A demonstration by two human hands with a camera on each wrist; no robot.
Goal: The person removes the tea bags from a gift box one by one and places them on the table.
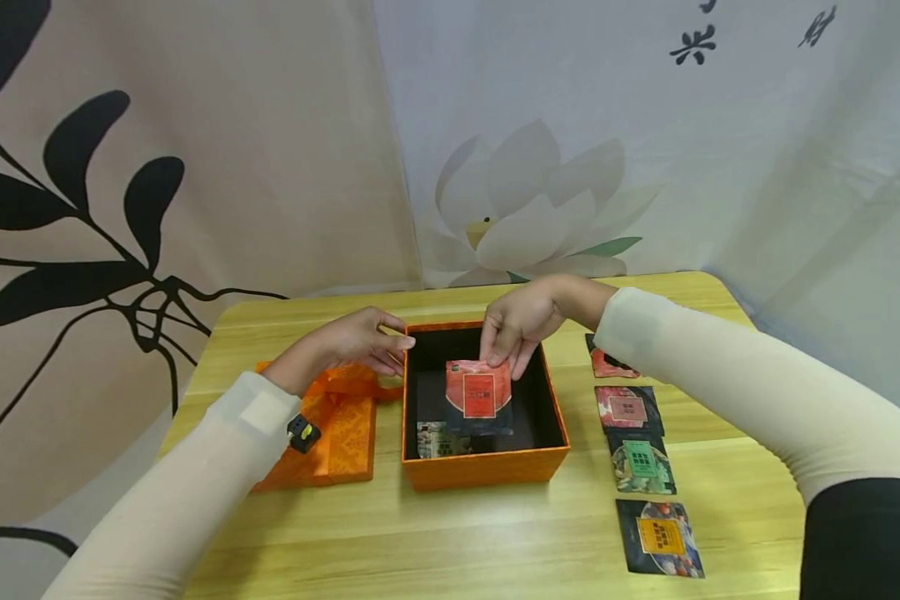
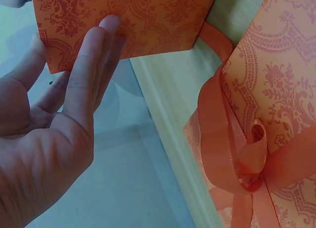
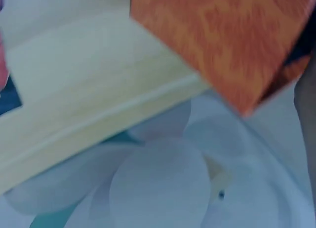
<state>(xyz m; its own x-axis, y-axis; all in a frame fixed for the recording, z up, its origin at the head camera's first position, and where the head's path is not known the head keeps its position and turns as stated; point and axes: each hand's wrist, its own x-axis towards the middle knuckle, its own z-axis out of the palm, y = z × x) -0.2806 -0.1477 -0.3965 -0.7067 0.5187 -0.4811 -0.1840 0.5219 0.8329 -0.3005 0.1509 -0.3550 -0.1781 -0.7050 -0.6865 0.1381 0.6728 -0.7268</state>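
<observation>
Above the open orange box [image 1: 487,468], my right hand [image 1: 523,323] pinches a red-and-black sachet [image 1: 479,398] by its top edge. A mostly greenish sachet [image 1: 441,440] lies inside the box's dark interior, partly covered by the held one. My left hand [image 1: 356,340] grips the box's left wall, thumb at the rim and fingers against the outside. In the left wrist view, the fingers [image 2: 84,75] lie along the patterned orange wall [image 2: 148,20]. The right wrist view shows a blurred box corner [image 3: 217,40]; the sachet is out of sight there.
An orange lid [image 1: 345,442] with a ribbon bow [image 2: 242,169] lies left of the box. Along the right side are a red sachet [image 1: 607,362], a pink one [image 1: 628,408], a green one [image 1: 641,462] and a yellow-labelled one [image 1: 660,537]. A printed curtain [image 1: 307,150] hangs behind the table.
</observation>
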